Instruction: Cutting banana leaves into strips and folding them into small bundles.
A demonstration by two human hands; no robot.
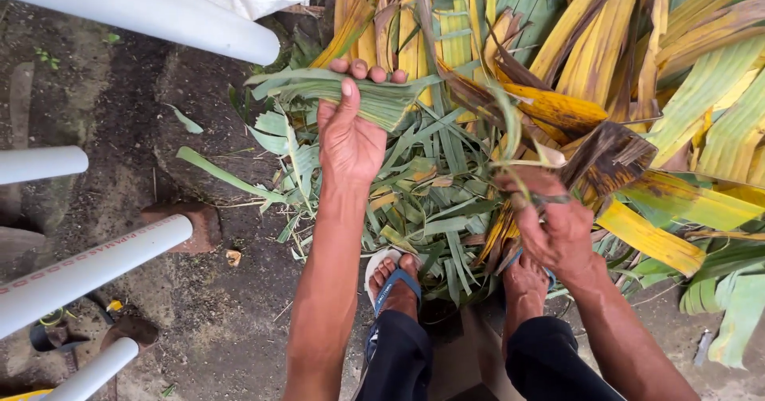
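— What has the left hand [349, 134] got?
— A bundle of green leaf strips [351, 90], fingers clamped over it, held above the pile of leaves [430, 202] on the ground.
— And the right hand [558, 226]?
— Its fingers are closed on a brown, dried leaf [610, 158], beside the yellow leaves [598, 43]. White pipes [88, 269] lie well to the left.

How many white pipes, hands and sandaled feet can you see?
White pipes: 4 (top, left, middle, bottom)
Hands: 2 (left hand, right hand)
Sandaled feet: 2 (left foot, right foot)
Total: 8
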